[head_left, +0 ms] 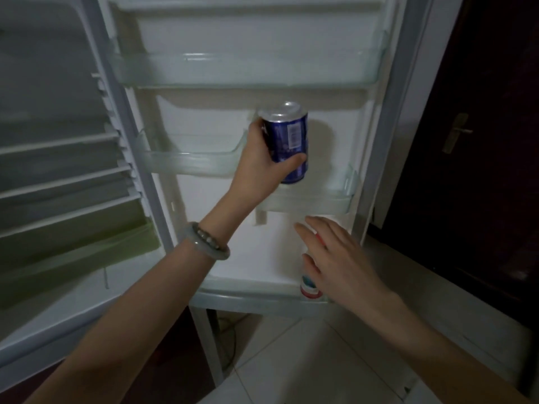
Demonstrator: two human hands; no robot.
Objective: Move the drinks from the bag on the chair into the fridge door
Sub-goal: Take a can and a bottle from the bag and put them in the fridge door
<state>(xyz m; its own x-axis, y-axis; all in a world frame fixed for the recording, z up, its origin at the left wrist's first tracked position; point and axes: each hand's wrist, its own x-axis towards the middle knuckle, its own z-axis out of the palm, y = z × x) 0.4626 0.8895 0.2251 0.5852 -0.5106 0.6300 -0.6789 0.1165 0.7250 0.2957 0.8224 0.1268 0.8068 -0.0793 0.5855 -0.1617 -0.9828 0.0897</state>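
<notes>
The fridge door stands open in front of me with clear plastic racks. My left hand grips a blue drink can, held slightly tilted just above the small right-hand rack in the middle of the door. My right hand hovers lower down with fingers spread, holding nothing. Behind it a bottle with a red, white and blue label stands in the bottom door rack, mostly hidden by the hand. The bag and the chair are out of view.
A wide top rack and a small left rack hold nothing. The fridge interior with wire shelves lies at the left. A dark wooden door with a handle is at the right. Tiled floor lies below.
</notes>
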